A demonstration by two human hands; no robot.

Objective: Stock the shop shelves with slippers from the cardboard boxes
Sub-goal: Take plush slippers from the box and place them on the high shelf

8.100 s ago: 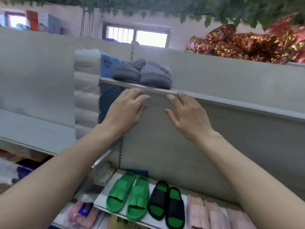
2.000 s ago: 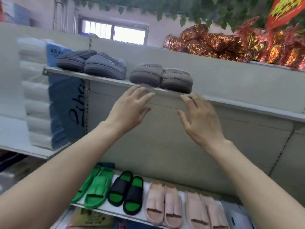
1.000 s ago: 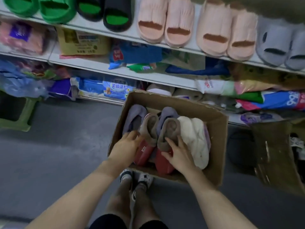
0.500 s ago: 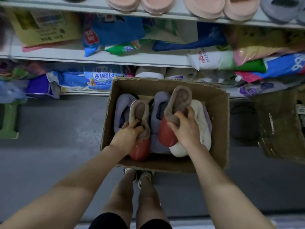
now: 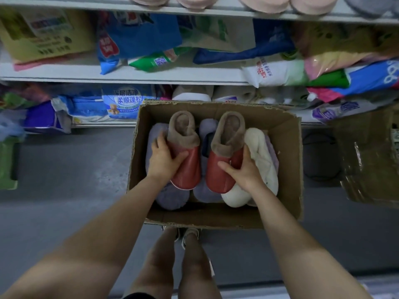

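Red glossy uppers with brown fleece collars: two matching slippers, both inside the cardboard box (image 5: 289, 169).

- The left grip (image 5: 164, 160) is closed around the left red slipper (image 5: 187, 169), thumb across the red toe cap and fingers over the outer side near the collar.
- The right grip (image 5: 244, 171) is closed around the right red slipper (image 5: 224, 169), thumb on the toe cap and fingers curled round the outer side.
- Both slippers lie side by side with a narrow gap between them, toes toward us and collars toward the shelves.
- We cannot tell whether they are lifted or resting on the stock underneath.

Box contents below them: purple plush slippers (image 5: 170, 197) at left and centre, and a cream plush slipper (image 5: 261, 160) at right, touching the right grip.

The box stands on the grey floor (image 5: 64, 169), its far wall near the lowest shelf. Our shoes (image 5: 187, 234) are at its near wall.

Surroundings:
- A white shelf (image 5: 151, 75) carries soft packets.
- A blue-and-white packet (image 5: 123, 104) sits just left of the box's far corner.
- Pink slippers (image 5: 265, 5) line the topmost visible shelf.
- A second cardboard box (image 5: 371, 160) stands to the right.
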